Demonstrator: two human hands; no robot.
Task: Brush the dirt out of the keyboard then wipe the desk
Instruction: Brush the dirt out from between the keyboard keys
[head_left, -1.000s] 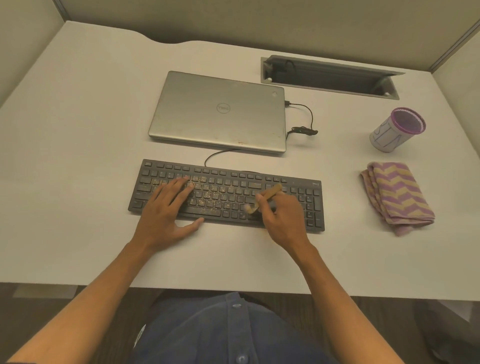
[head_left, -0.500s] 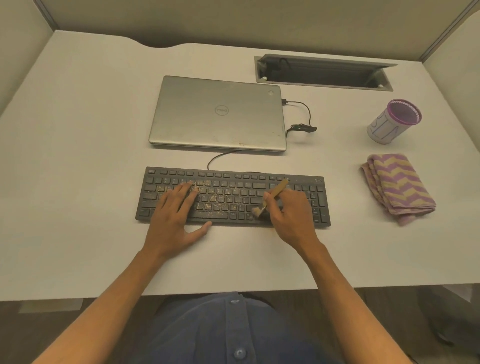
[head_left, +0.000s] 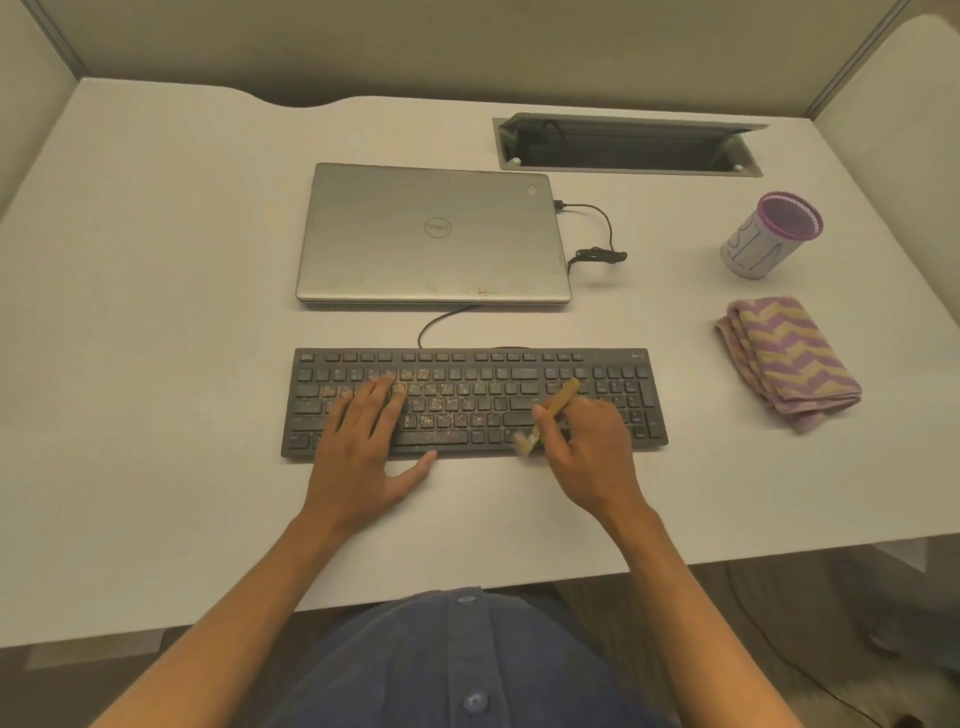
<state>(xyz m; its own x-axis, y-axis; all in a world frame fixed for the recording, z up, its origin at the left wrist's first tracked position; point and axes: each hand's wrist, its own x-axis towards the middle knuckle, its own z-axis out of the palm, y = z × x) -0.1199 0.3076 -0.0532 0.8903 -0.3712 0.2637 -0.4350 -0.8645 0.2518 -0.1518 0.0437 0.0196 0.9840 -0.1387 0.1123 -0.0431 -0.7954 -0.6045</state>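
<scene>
A black keyboard (head_left: 478, 384) lies on the white desk (head_left: 156, 312), with tan dirt specks scattered over its left and middle keys. My left hand (head_left: 363, 452) rests flat on the keyboard's left half, fingers straight and thumb on the desk at the front edge. My right hand (head_left: 587, 457) grips a small wooden-handled brush (head_left: 558, 402); its bristles touch the bottom row of keys right of the middle. A folded purple and tan zigzag cloth (head_left: 787, 361) lies on the desk to the right of the keyboard.
A shut silver laptop (head_left: 431, 234) sits behind the keyboard, with a black cable (head_left: 597, 249) coiled at its right side. A purple-rimmed white cup (head_left: 769, 236) stands at the far right. A cable slot (head_left: 628, 145) is cut into the desk's back.
The brush has swept down and toward me across the keys on the right. The camera has tilted, so the scene sits lower in view. My left hand stays put.
</scene>
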